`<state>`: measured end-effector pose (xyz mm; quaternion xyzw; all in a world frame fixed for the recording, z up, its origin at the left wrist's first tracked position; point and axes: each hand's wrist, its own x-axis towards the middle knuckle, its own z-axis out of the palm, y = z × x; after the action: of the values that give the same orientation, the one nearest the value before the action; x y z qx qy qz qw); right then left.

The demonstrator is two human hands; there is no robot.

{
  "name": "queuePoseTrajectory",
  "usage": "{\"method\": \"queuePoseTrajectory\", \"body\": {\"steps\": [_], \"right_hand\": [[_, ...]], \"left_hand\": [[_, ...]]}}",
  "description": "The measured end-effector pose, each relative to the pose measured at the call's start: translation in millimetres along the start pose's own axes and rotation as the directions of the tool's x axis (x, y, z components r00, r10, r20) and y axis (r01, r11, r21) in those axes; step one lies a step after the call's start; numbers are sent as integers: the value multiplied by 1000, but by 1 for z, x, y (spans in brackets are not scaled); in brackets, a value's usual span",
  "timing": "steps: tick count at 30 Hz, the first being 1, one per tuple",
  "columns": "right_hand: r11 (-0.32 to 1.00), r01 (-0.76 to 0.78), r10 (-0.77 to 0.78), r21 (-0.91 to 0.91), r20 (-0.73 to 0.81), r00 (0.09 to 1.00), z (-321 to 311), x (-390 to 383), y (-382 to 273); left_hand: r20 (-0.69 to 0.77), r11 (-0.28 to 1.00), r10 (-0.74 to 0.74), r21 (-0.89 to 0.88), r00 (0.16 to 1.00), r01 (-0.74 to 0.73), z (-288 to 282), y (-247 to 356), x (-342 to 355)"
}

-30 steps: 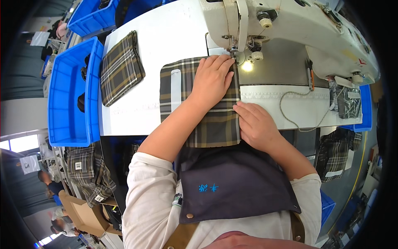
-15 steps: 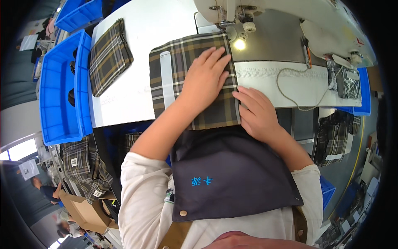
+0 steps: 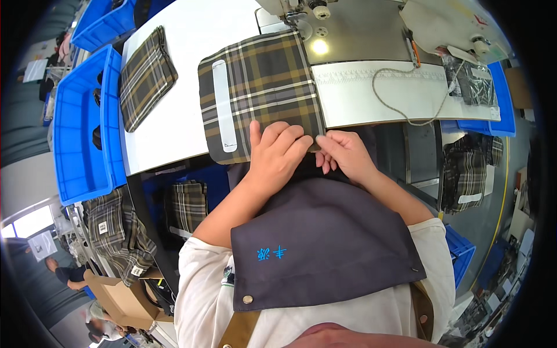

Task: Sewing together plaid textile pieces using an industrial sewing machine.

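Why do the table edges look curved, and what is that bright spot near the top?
Head view: fisheye bends the white table edge toward the dark rim; the bright spot is lamp glare on the grey machine bed beside the brown plaid fabric piece.

1. This is a garment sewing workshop, a factory floor rather than a home.
2. An industrial sewing machine [image 3: 301,10] stands at the far edge of a white table [image 3: 180,110], its lamp lighting the metal plate beside it.
3. A ruler strip [image 3: 377,75] is fixed along the table's front.
4. Cut pieces of plaid fabric [image 3: 261,87] lie on the table; more hang in stacks [image 3: 119,232] at the lower left and on the right.
5. Blue plastic bins [image 3: 75,139] line the left side.
6. The person wears a dark work apron [image 3: 325,243].
7. Other workers sit at stations at the far lower left.
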<state>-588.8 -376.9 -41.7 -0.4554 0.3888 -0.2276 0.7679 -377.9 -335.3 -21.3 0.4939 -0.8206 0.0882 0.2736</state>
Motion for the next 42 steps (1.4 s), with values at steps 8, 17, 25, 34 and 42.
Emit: {"method": "queuePoseTrajectory", "body": {"steps": [8, 17, 25, 34, 42], "right_hand": [[619, 454, -669, -640, -127, 732, -11, -14, -3], [-151, 597, -814, -788, 442, 376, -15, -3, -23], [-303, 574, -685, -761, 593, 423, -12, -4, -31], [-325, 525, -708, -787, 570, 417, -13, 11, -35], [-245, 534, -689, -809, 533, 492, -17, 35, -50]], "left_hand": [[-75, 996, 82, -20, 994, -83, -4, -4, 6], [-87, 996, 90, 10, 992, -90, -8, -3, 9], [219, 954, -92, -260, 971, 149, -14, -21, 39], [356, 954, -96, -235, 930, 188, -12, -38, 50], [331, 937, -84, -295, 940, 188, 3, -64, 62]]}}
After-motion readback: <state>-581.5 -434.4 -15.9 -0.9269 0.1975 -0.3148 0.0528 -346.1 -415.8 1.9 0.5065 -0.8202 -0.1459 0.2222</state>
